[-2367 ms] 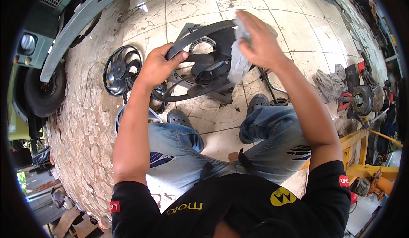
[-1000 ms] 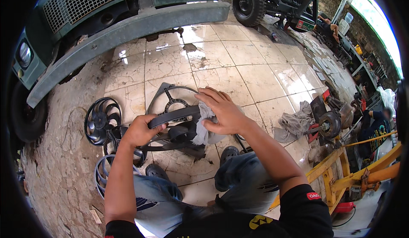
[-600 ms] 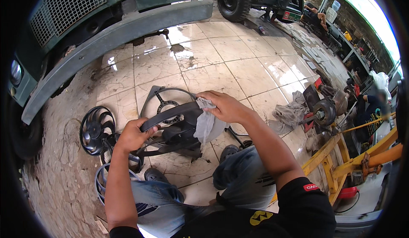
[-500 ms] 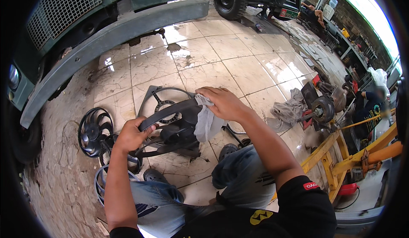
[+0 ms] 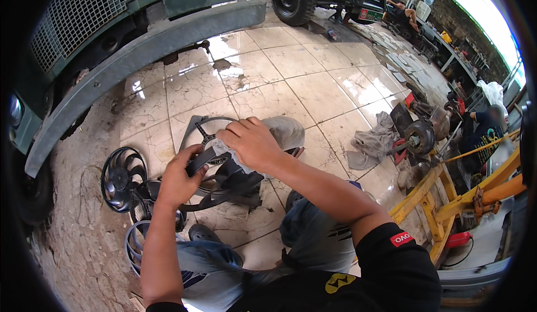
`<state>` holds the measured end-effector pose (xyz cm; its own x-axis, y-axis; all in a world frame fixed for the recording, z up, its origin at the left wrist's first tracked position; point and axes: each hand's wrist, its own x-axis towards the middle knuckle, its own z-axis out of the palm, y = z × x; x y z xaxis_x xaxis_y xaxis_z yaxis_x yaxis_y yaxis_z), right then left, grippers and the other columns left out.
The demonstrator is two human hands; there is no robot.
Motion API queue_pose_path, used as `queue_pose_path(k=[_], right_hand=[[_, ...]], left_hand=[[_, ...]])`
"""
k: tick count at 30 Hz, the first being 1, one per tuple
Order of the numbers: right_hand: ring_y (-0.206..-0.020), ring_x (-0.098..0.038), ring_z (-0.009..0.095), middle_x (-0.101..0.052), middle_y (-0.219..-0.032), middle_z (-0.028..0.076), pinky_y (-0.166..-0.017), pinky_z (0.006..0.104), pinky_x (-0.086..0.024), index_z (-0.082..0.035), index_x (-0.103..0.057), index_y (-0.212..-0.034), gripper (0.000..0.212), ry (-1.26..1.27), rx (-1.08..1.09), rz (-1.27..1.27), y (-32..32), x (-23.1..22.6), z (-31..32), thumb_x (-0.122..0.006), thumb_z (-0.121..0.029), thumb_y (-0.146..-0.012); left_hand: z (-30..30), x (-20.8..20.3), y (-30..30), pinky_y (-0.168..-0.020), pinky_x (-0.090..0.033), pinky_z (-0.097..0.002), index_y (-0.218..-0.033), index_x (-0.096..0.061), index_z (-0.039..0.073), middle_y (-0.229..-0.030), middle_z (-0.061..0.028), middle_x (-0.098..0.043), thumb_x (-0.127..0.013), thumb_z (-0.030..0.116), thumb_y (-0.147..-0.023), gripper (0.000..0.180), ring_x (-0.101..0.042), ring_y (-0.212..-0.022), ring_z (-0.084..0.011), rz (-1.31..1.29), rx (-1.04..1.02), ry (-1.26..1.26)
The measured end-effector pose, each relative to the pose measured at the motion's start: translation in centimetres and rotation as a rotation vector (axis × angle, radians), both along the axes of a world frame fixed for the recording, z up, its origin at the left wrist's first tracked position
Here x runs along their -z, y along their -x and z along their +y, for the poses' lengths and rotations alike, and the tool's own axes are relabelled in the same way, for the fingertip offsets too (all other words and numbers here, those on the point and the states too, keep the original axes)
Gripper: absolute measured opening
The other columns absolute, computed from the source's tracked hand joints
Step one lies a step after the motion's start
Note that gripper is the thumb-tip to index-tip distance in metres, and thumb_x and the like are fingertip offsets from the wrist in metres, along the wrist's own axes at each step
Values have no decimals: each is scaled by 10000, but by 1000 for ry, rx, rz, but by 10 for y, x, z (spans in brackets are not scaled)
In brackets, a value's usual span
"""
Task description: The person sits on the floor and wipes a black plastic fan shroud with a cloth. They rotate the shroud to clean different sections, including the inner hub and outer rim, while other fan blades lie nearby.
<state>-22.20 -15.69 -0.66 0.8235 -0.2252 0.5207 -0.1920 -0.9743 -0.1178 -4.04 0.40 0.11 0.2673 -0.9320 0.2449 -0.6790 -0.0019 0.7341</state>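
Between my knees and the floor tiles I hold up a black plastic radiator fan (image 5: 232,180) with a curved outer ring, tilted. My left hand (image 5: 182,175) is closed around the ring's left end, thumb on the near side. On the same ring, my right hand (image 5: 249,144) presses a light grey rag (image 5: 285,131), its fingers wrapped over the cloth and the loose part hanging out beyond the knuckles. Behind it a black fan shroud (image 5: 193,130) with a round opening lies on the tiles, partly hidden by my hands.
A black fan (image 5: 123,179) and a blue-grey ring (image 5: 132,247) lie to my left. A grey cloth (image 5: 372,138) lies beside a hub assembly (image 5: 419,138) at right, near a yellow frame (image 5: 433,211) and another person (image 5: 484,138). A vehicle's bumper (image 5: 140,49) spans the far left.
My right hand has slid the rag left along the ring, closer to my left hand. The fan has tilted and the rag's loose part now swings out to the far right side.
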Motion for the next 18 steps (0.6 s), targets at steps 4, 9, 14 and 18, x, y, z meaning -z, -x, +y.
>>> queue_pose_path(k=[4,9,14,18], right_hand=[[-1069,-602,251,-630,-1181,44,-957,398,-415,-198,-631,-1283,543,-28,-94,-56,2,-6,5,-687,-81,-755],[-1179,-581,249,-624,-1313,19,-1028,441,-403,-239,-657,-1298,509,-142,-41,-84,41,3,-44,-695,-154,-798],[-1036,-668,330,-710,-1140,127,-911,414,-519,-188,-667,-1293,463,-487,294,213,71,3,-92,-663,-189,-830],[-881,-712,334,-732,-1017,178,-811,393,-562,-140,-658,-1299,459,-525,376,83,131,32,-149,-629,-101,-842]], left_hand=[[2,12,0,-865,-522,-384,-1304,-585,31,-1017,-209,-711,-679,121,-924,402,-698,-953,-312,57,0,-232],[-3,14,2,-804,-534,-396,-1309,-593,41,-980,-234,-709,-666,112,-923,399,-711,-893,-354,97,-27,-306],[-4,29,-18,-765,-529,-383,-1249,-612,27,-923,-206,-717,-641,110,-947,315,-717,-833,-313,153,-41,-229],[-17,20,-6,-758,-531,-371,-1162,-628,8,-883,-182,-720,-633,129,-965,232,-716,-830,-287,114,-20,-244]])
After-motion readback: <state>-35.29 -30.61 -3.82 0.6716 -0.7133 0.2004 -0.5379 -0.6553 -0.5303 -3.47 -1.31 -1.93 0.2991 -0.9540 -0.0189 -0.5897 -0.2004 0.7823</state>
